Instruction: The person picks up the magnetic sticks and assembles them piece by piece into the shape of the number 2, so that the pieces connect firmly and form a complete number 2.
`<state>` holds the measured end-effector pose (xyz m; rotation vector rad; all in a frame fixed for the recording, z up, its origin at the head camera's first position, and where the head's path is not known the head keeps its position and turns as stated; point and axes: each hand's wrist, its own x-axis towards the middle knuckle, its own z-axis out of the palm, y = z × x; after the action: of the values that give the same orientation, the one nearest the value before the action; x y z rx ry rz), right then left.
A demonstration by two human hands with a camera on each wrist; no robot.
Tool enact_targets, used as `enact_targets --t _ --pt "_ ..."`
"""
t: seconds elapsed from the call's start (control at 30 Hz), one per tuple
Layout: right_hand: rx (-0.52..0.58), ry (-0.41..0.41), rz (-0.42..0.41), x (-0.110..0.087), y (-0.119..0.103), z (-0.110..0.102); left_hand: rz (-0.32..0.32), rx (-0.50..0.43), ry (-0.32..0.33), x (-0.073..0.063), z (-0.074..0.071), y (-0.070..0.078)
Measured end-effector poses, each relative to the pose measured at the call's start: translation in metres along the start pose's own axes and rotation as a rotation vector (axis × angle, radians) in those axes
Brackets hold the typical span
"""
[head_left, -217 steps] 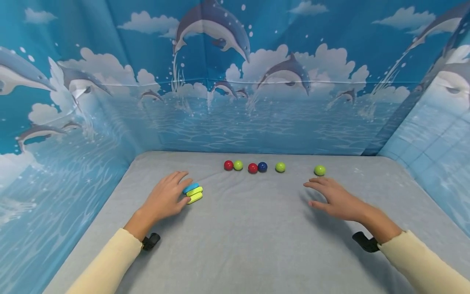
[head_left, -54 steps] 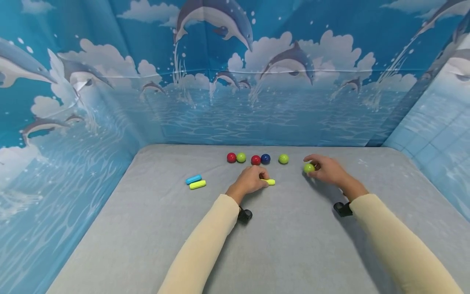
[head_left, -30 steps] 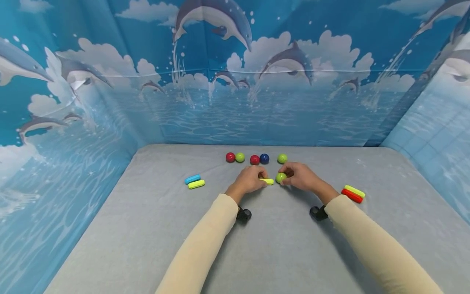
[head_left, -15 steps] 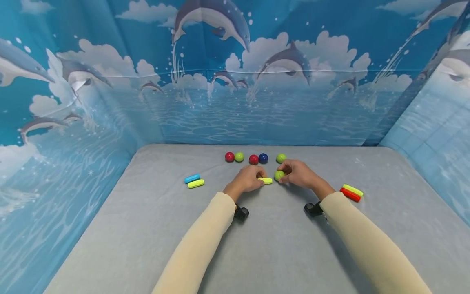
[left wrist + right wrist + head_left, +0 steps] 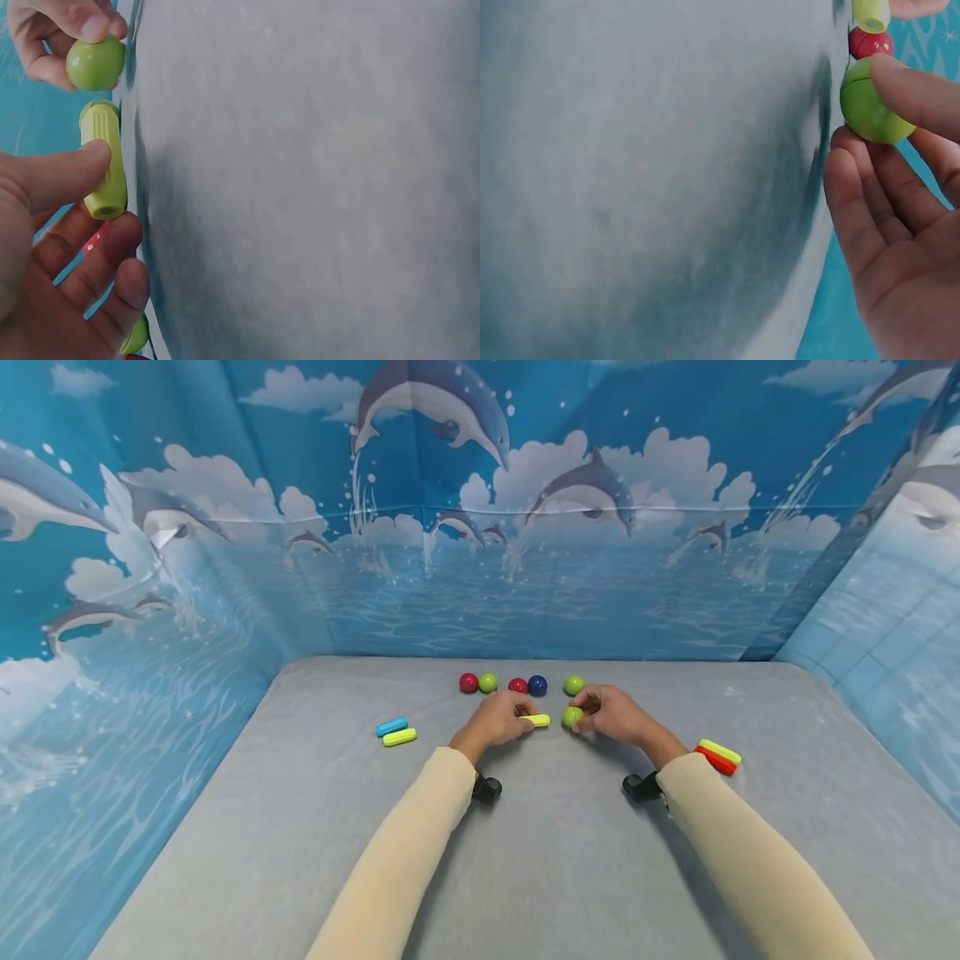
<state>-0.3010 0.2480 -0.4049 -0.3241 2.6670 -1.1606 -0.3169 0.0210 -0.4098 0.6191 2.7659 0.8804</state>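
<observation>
My left hand point(image 5: 497, 720) pinches a short yellow-green plastic stick point(image 5: 537, 721), its free end pointing right. In the left wrist view, the thumb presses on the stick's ribbed side and a small hole shows in the end nearest the fingers. Facing it, my right hand point(image 5: 617, 717) pinches a light green ball point(image 5: 572, 717) between thumb and fingers. A thin seam line crosses the ball point(image 5: 874, 105) in the right wrist view. Stick and ball are held close together over the middle of the table, with a small gap between them.
Behind the hands lie a red ball point(image 5: 468, 682), a green ball point(image 5: 488, 682), another red ball point(image 5: 517, 686), a blue ball point(image 5: 537, 685) and another green ball point(image 5: 574, 685). Blue point(image 5: 392, 727) and yellow sticks point(image 5: 400, 737) lie left; yellow point(image 5: 721, 751) and red sticks point(image 5: 717, 762) lie right.
Left hand has taken one yellow stick from the left group to the middle. Right hand has gripped the far-right green ball and brought it left. Lately the stick has shifted slightly left, away from the ball.
</observation>
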Motion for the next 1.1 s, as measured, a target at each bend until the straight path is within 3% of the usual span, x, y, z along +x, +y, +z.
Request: enact_targets --t 0.3,0.53,0.77,1.1 --pt "0.050 0.007 0.003 -0.0009 0.0025 0.0017 0.028 -0.004 0.009 0.0025 0.0051 0.0071" --pt "0.095 -0.047 0.033 0.0040 0.0032 0.0060 0.020 -0.015 0.013 0.0024 0.0042 0.0028" --pt "0.087 -0.032 0.042 0.0051 0.0031 0.0044 0.006 -0.029 0.027 0.0044 0.0035 0.0030" --pt "0.102 -0.028 0.053 0.0049 0.0026 0.0047 0.039 0.005 0.033 0.0042 0.0092 0.0095"
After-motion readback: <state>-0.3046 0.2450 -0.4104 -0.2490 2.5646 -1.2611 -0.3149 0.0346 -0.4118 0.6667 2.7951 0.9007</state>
